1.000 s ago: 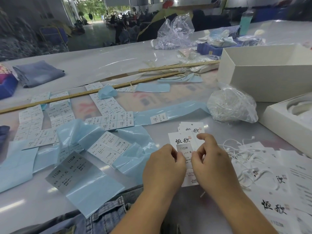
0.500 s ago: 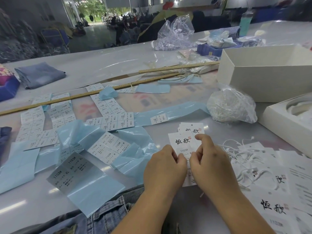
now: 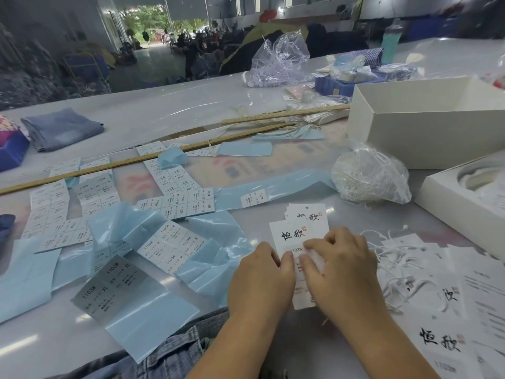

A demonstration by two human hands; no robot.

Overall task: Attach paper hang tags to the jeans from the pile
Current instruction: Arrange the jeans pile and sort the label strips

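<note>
Head view: on the table's near edge, just above the jeans [image 3: 175,354], left hand [image 3: 259,280] and right hand [image 3: 341,272] press fingertips onto a size sticker [image 3: 296,250] on the hang tag [image 3: 297,236]; smoothing it squarely from centre outward should avoid wrinkles.

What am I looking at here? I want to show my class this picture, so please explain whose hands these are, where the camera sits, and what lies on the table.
There is no machine: a person wears a camera on the head, looking down at their own hands. The left hand and right hand press a small size sticker onto a white paper hang tag lying on the table. Around it lie sticker sheets, blue backing strips, a bag of white strings and white boxes. Jeans lie at the near edge.
</note>
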